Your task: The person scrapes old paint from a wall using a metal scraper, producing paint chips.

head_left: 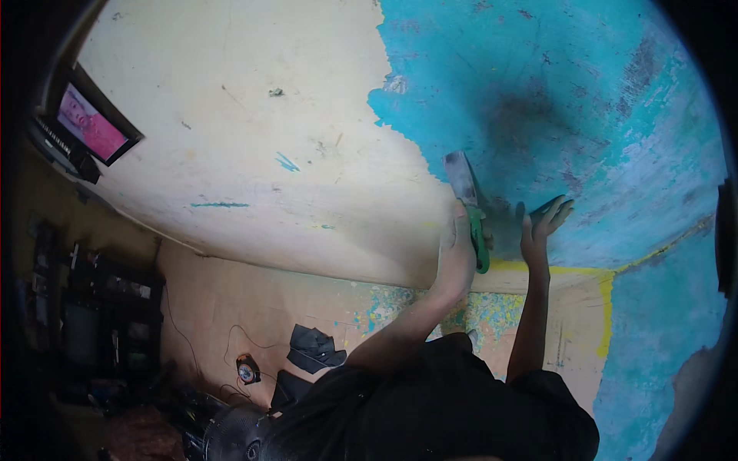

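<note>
My left hand (459, 238) is closed around the green handle of a paint scraper (463, 178). The broad metal blade points up the wall, by the ragged border between cream paint (254, 131) and exposed blue (492, 61). I cannot tell whether the blade touches the surface. To the right, my right hand (544, 224) is raised at the blue part, empty, with fingers stretched and apart. Whether it presses on the wall is not plain.
Blue and yellow paint flakes (500, 311) litter the floor at the wall's foot. Left of me lie dark folded sheets (314, 349) and a small round device (246, 370) with cords. A framed picture (92, 127) hangs far left, above dark shelving (81, 330).
</note>
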Demonstrator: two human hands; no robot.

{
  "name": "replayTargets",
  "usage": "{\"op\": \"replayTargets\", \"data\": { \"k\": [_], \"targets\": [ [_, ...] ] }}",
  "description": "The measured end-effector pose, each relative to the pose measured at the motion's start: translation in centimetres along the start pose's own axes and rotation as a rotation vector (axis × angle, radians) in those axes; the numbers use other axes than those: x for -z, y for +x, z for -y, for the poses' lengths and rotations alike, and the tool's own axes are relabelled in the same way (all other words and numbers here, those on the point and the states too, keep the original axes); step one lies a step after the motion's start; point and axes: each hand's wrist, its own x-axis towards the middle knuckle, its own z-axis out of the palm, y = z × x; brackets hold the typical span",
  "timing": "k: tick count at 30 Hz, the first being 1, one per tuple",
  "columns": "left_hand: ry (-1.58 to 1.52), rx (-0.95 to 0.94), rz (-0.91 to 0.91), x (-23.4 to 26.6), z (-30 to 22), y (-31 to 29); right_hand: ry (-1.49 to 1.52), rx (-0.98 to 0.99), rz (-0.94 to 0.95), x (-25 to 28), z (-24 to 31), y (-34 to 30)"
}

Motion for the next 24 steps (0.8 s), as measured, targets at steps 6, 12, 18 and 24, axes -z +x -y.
{"op": "replayTargets", "data": {
  "k": [6, 12, 18, 24],
  "targets": [
    [0.239, 0.057, -0.01, 1.1, 3.4, 1.1, 0.694, -0.146, 0.571, 4.0, 9.1, -5.3],
    [0.292, 0.027, 0.132, 3.1, 1.8, 1.9, 0.606, -0.332, 0.517, 3.4, 12.1, -3.5],
    [1.094, -0.953, -0.627, 11.5, -3.8, 3.6, 0.389, -0.019, 0.45, 6.1, 13.0, 2.9],
    [1.108, -0.813, -0.655, 14.5, -9.2, 6.8, 0.381, 0.072, 0.443, 4.3, 19.3, 6.3]
  ]
}}
